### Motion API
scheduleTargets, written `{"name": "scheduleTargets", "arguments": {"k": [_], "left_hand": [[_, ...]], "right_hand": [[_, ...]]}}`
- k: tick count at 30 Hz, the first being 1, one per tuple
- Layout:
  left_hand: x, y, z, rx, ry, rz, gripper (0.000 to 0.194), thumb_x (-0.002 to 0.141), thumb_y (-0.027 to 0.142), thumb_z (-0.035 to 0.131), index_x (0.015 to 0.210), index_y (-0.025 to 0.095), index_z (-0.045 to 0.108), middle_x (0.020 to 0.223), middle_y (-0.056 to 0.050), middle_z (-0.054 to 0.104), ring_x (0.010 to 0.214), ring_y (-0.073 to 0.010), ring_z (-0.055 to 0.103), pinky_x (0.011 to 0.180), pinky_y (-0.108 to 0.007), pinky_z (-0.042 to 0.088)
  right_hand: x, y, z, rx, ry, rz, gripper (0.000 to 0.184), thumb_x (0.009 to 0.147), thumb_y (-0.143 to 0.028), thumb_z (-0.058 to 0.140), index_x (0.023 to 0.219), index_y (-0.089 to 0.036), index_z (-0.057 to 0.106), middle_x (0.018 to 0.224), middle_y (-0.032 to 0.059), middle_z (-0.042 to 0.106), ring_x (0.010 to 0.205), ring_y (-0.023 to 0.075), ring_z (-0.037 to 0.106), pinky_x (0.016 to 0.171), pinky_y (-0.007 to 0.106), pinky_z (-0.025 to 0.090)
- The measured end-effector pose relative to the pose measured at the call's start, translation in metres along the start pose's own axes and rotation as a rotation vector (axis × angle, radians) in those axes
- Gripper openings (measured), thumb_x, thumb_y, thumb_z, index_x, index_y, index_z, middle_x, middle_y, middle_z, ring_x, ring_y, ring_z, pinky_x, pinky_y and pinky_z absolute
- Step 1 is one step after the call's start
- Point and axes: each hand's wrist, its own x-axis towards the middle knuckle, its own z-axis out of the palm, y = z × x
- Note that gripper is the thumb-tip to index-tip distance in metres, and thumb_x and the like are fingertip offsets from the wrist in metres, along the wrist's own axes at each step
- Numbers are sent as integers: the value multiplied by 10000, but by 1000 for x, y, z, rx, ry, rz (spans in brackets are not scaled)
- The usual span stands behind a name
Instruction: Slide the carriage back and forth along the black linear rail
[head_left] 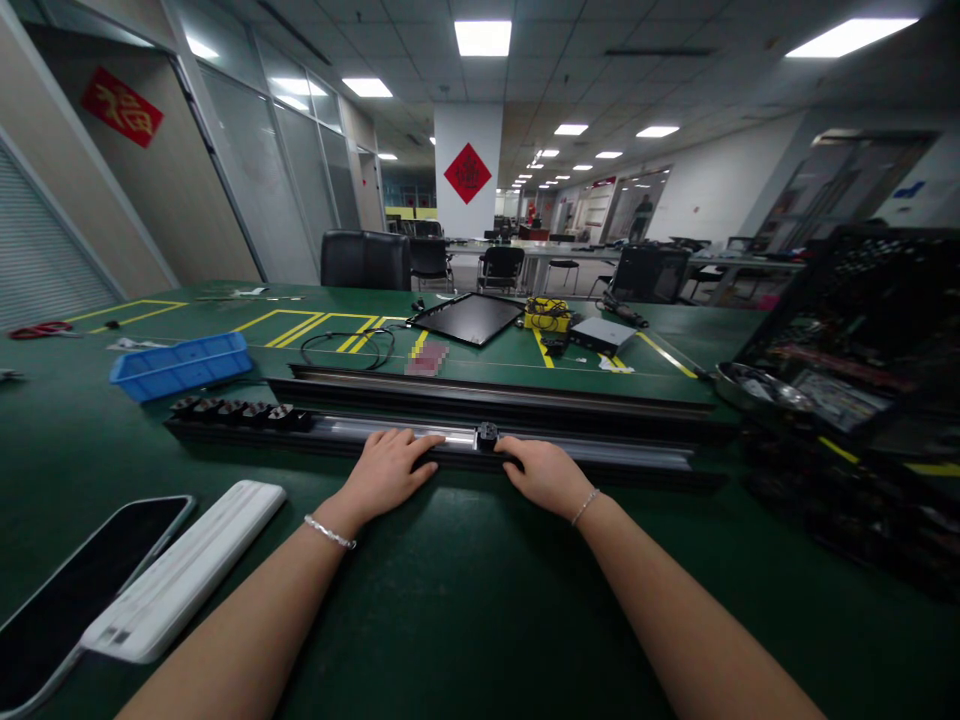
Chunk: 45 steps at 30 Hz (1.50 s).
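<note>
A long black-framed linear rail (439,445) with a bright metal track lies crosswise on the green work mat (465,600). My left hand (386,470) curls over the rail just left of a small black slider block (487,435). My right hand (544,475) grips the rail just right of that block. A row of several dark fittings (240,410) sits on the rail's left end. Near my left forearm lie a white power bank (184,570) and a black smartphone (82,590).
A second dark rail (495,395) runs just behind the first. Beyond it are a blue plastic tray (180,365), a black panel (469,318), a yellow cable bundle (547,313) and a coiled black cable (349,348). A dark rack of electronics (847,340) stands at the right.
</note>
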Motion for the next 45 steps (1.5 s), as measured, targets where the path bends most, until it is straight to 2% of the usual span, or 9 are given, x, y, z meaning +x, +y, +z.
{"name": "scheduleTargets", "arguments": {"k": [19, 24, 29, 37, 45], "left_hand": [[1, 0, 1, 16, -1, 4, 417, 869, 448, 413, 1272, 357, 469, 966, -29, 592, 947, -219, 521, 850, -373, 324], [1, -2, 3, 10, 21, 15, 415, 872, 454, 407, 1271, 361, 467, 953, -25, 591, 940, -214, 519, 853, -367, 320], [1, -3, 4, 8, 26, 21, 414, 873, 454, 406, 1271, 359, 468, 951, -26, 595, 936, -217, 525, 852, -373, 323], [2, -1, 2, 9, 5, 3, 415, 867, 449, 418, 1270, 359, 469, 982, -31, 596, 965, -217, 523, 866, -371, 324], [2, -1, 2, 7, 3, 7, 414, 867, 448, 413, 1263, 350, 479, 988, -34, 599, 965, -223, 525, 861, -380, 327]], "right_hand": [[1, 0, 1, -8, 8, 5, 271, 810, -218, 474, 1061, -216, 577, 969, 45, 678, 870, 175, 616, 768, 263, 411], [0, 1, 0, 15, 7, 6, 289, 810, -208, 470, 1076, -218, 582, 992, 40, 680, 889, 175, 620, 800, 271, 424], [-3, 6, 0, 58, 19, -30, 343, 805, -183, 465, 1123, -217, 587, 1130, 36, 645, 1006, 168, 595, 898, 275, 417], [-7, 9, -1, 30, 1, -18, 382, 825, -202, 457, 1189, -246, 568, 1191, 20, 620, 1053, 171, 580, 934, 306, 419], [-8, 11, 3, 27, 18, -22, 395, 825, -164, 440, 1195, -228, 563, 1141, 31, 636, 1019, 165, 574, 920, 285, 402]]}}
